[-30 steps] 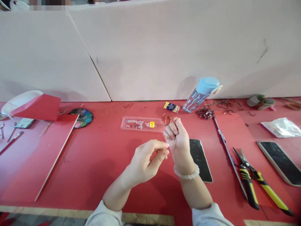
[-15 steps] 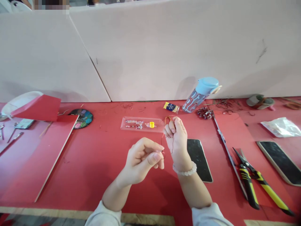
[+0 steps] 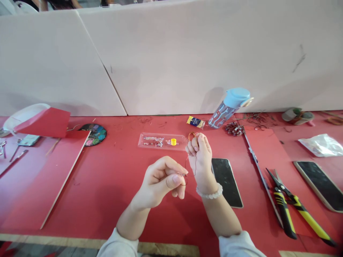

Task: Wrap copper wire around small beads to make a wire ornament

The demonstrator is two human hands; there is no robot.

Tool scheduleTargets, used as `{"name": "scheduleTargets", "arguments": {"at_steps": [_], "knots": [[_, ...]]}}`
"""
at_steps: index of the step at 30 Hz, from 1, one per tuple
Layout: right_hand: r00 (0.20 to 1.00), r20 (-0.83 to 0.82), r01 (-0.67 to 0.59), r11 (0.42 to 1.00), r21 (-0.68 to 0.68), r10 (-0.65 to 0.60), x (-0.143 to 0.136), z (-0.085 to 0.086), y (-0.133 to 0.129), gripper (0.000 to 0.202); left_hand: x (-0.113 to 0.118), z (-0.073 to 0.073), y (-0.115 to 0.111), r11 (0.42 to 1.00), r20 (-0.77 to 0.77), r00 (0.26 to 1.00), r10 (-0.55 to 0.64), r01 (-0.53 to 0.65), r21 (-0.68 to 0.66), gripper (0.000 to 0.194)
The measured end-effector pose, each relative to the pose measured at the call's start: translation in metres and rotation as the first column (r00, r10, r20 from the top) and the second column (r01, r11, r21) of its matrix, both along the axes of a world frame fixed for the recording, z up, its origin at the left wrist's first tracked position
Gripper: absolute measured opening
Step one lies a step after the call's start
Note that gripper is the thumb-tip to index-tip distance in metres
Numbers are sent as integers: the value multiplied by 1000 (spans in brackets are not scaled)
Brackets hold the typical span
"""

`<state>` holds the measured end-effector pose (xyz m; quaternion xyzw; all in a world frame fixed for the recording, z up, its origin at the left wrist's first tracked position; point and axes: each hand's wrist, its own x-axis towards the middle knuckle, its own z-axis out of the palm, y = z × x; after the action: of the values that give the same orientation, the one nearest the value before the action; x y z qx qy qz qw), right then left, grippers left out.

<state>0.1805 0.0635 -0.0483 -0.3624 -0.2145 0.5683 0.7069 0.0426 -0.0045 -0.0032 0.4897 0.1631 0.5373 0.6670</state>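
Observation:
My left hand (image 3: 162, 184) pinches a small beaded piece of thin red wire (image 3: 185, 175) between thumb and index finger. Close beside it on the right, my right hand (image 3: 200, 157) is closed on the same reddish wire, and a loop (image 3: 192, 135) of it sticks out at the fingertips. A strand hangs between both hands. Behind them, a clear tray (image 3: 142, 142) holds small beads in rows and a yellow round cap (image 3: 173, 142). A white bead bracelet (image 3: 210, 193) circles my right wrist.
Right of my hands lie a dark phone (image 3: 227, 182), pliers (image 3: 288, 200) with yellow-black handles and another phone (image 3: 318, 185). A blue-lidded bottle (image 3: 227, 107) stands behind. Left are a red board (image 3: 50, 182) and a round colourful item (image 3: 98, 135). A white partition (image 3: 171, 60) closes the back.
My right hand has shifted very slightly left. The wire strand between the hands has changed its curve. Both hands keep their grip.

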Motion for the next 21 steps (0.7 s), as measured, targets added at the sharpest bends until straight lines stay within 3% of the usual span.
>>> {"name": "scheduleTargets", "arguments": {"at_steps": [16,21], "knots": [[994,-52,-102,994,-25,101,-8,1,-7,33,-2,-3,5,999,45,998,34,-34,-13,11],[989,-42,-142,990,-8,142,-7,-3,-5,41,-3,-1,5,999,61,997,39,-37,-34,9]]}}
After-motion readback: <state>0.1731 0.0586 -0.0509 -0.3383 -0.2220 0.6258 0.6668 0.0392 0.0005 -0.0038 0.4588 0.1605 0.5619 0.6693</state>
